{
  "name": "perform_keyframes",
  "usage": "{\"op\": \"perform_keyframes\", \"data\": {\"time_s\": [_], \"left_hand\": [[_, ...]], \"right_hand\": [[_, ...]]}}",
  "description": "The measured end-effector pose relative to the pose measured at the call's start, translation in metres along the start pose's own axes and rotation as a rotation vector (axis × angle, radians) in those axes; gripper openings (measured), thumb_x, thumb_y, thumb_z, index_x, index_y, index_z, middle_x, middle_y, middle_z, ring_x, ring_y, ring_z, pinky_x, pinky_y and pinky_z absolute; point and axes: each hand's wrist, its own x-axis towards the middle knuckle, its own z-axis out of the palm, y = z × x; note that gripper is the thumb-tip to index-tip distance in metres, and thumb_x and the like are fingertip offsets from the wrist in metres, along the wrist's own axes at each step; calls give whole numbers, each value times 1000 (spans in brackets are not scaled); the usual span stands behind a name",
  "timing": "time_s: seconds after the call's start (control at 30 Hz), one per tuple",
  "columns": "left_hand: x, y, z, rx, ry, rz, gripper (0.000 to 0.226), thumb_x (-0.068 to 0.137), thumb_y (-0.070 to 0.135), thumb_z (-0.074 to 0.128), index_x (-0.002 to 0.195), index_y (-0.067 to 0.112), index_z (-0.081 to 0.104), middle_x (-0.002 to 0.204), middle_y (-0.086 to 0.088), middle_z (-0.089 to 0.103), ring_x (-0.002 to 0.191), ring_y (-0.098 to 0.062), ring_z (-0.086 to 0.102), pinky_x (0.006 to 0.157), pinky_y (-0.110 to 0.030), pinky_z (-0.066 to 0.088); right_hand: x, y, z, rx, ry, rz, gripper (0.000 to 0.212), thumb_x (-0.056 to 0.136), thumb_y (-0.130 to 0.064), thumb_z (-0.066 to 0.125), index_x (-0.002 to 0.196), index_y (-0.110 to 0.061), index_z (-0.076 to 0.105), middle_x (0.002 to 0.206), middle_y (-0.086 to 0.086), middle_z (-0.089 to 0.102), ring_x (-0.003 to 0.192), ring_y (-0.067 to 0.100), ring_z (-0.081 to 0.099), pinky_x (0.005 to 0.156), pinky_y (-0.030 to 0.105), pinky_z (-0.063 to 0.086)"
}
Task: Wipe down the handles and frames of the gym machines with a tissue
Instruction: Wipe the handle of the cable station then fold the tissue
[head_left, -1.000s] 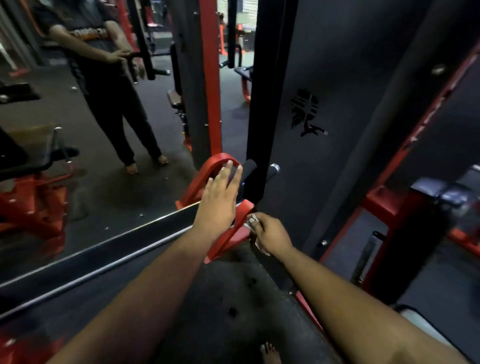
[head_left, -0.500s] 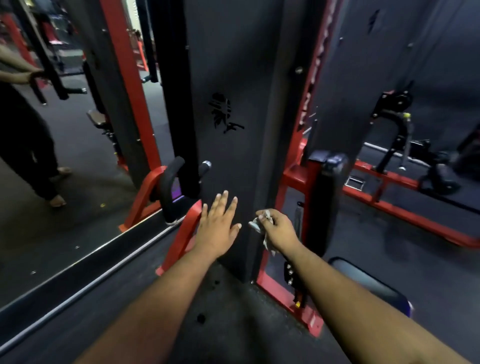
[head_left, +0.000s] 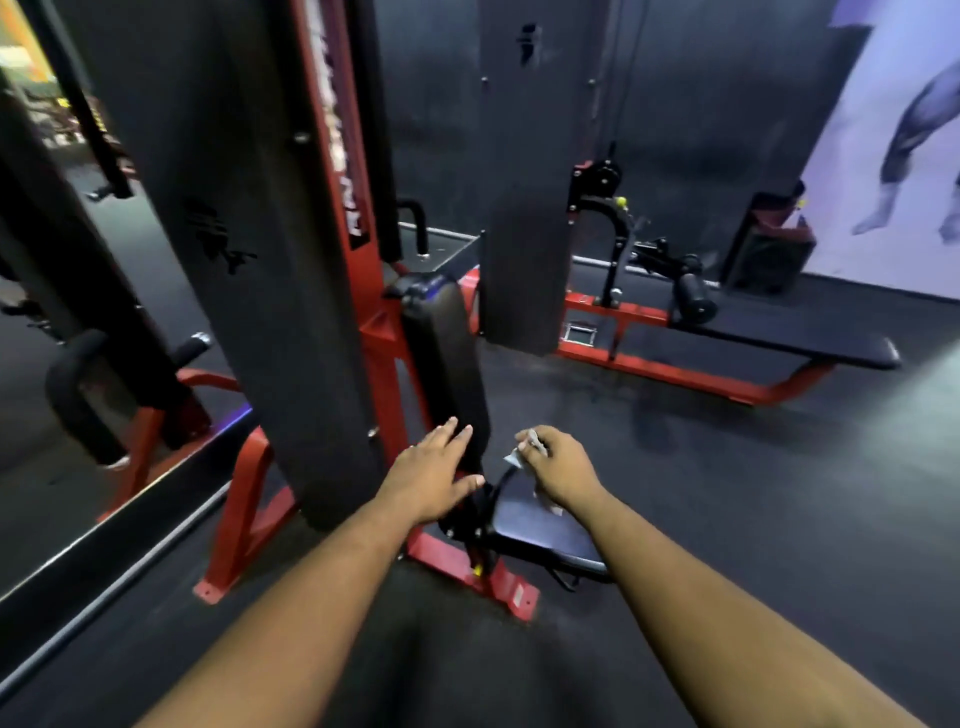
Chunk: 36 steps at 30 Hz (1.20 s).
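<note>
Right hand (head_left: 563, 467) pinches the tissue (head_left: 524, 448), just right of the upright back pad (head_left: 447, 364). The pad's long axis runs up and far from the grip. Left hand (head_left: 434, 480), fingers straight, lies against the pad's lower end, nearer.

Dark rubber floor (head_left: 779, 493), bearing a red machine frame (head_left: 467, 564) bolted near the middle, a red-framed bench (head_left: 727, 338) farther right, a black speaker (head_left: 769, 249) by the wall.

Right hand (head_left: 563, 467) pinches tissue (head_left: 524, 449) above seat (head_left: 540, 530).
</note>
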Motion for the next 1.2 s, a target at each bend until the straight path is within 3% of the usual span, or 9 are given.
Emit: {"op": "perform_keyframes", "data": {"time_s": [0.17,0.3,0.37,0.5,0.67,0.9,1.03,1.13,1.2], "left_hand": [[36,92,17,42,-50,106,84,98,63,51,164,25,15,172,-3,8,157,-21,16,121,-44,31],[79,148,26,48,-71,186,85,97,63,51,164,26,15,172,-3,8,157,-21,15,123,-44,29],[104,170,33,45,-74,213,85,97,64,51,164,26,15,172,-3,8,157,-22,16,123,-45,29],[160,200,49,28,-99,247,85,97,65,49,164,26,13,172,-2,6,157,-21,14,122,-47,29],[239,230,60,-17,-102,257,84,98,63,50,164,26,14,172,-2,8,157,-21,15,122,-45,29],[337,254,54,-12,-134,231,84,98,65,48,164,27,11,172,0,4,158,-20,10,124,-48,25],[378,262,55,-5,-149,167,85,99,64,48,164,27,9,172,0,3,158,-19,9,125,-48,22],[408,267,58,0,-144,92,85,99,64,47,165,28,8,172,1,2,158,-19,8,125,-47,21],[429,272,60,-8,-117,25,85,99,65,47,165,28,9,172,0,3,158,-19,9,125,-47,22]], "right_hand": [[-22,48,-83,7,79,54,15,101,-23,59,109,-25,71,100,-12,69,82,12,66,61,5,43],[-15,79,-135,11,130,75,13,100,-27,58,105,-28,70,100,-10,72,76,21,71,57,19,52],[-3,95,-157,-8,167,58,14,101,-27,58,105,-27,71,100,-11,72,77,12,68,60,17,49],[35,123,-192,-47,210,35,15,100,-24,60,107,-22,74,100,-11,72,88,1,62,71,2,39],[93,157,-228,-99,182,73,15,101,-23,60,109,-22,73,101,-11,71,84,-10,59,71,1,39],[183,188,-275,-171,114,50,17,101,-24,59,111,-22,73,109,-10,72,99,6,64,79,11,42],[237,207,-293,-168,57,15,17,101,-24,60,112,-22,73,109,-9,73,95,5,64,84,23,47],[277,222,-306,-147,0,-19,17,102,-27,59,111,-24,72,106,-9,72,73,3,62,73,32,56],[303,233,-317,-134,-44,-56,16,102,-29,58,109,-25,72,106,-9,71,73,7,66,63,31,58]]}}
